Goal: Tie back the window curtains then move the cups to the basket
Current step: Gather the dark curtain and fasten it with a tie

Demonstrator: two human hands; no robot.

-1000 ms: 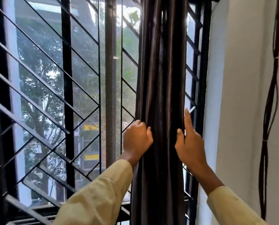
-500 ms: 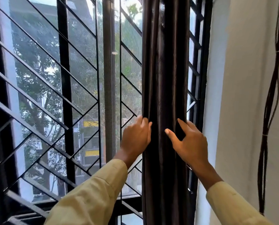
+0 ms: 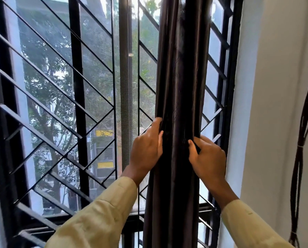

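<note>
A dark brown curtain (image 3: 180, 77) hangs gathered into a narrow column in front of the window's right side. My left hand (image 3: 147, 149) presses against the curtain's left edge, fingers curled around the folds. My right hand (image 3: 207, 158) clasps the right edge at about the same height, thumb pressed into the fabric. Both hands squeeze the bundle between them. No cups, basket or tie-back show in view.
A black metal grille (image 3: 65, 97) with diagonal bars covers the window behind the curtain. A white wall (image 3: 275, 104) stands on the right, with dark cables (image 3: 303, 133) hanging down along it. Trees and a building lie outside.
My right hand has moved in from open fingers beside the curtain and closed on its right edge. My left hand stays on the left edge. The curtain is gathered tighter.
</note>
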